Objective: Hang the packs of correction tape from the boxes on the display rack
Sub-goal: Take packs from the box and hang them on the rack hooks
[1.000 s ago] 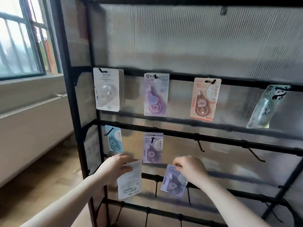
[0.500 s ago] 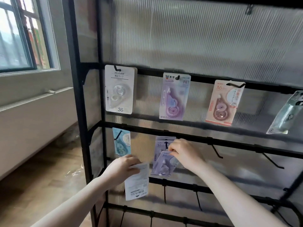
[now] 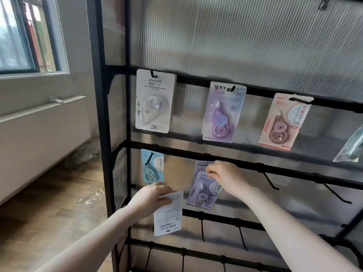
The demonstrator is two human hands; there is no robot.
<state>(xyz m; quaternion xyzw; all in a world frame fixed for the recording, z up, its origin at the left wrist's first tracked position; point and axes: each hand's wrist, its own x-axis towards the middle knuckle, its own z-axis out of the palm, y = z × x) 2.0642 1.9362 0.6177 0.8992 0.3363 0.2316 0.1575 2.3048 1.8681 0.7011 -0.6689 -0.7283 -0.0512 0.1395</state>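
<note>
1. I am pinching the top edge of a purple pack (image 3: pixel 203 190) with my right hand (image 3: pixel 225 178). My fingers are curled on the card right by its hang hole, up against the second bar of the display rack (image 3: pixel 99 134).

2. This pack is sitting in front of a few more purple packs on the same hook. I cannot tell if the hole is on the hook yet, because my fingers are hiding it.

3. I am holding a white pack (image 3: pixel 169 213) with my left hand (image 3: pixel 150 197). My fingers are wrapped on its top corner, and its printed back is facing me. It is hanging down lower, just left of the purple one.

4. I think these packs are very light. The card part is thin and bends a little. The clear plastic bump in the middle is harder and smooth, so it could slip.

5. I think the best spot to hold is the flat card near the hole. That way I am steering the hole right onto the hook tip.

6. If I am squeezing too hard, the card may crease or the hole may tear.

7. Next to my hands, a blue pack (image 3: pixel 152 166) is hanging on its hook. Above it, a white one, a purple one and a pink pack (image 3: pixel 280 122) are hanging in a row.

8. Bare hooks (image 3: pixel 270 180) are sticking out on my right side.
</note>
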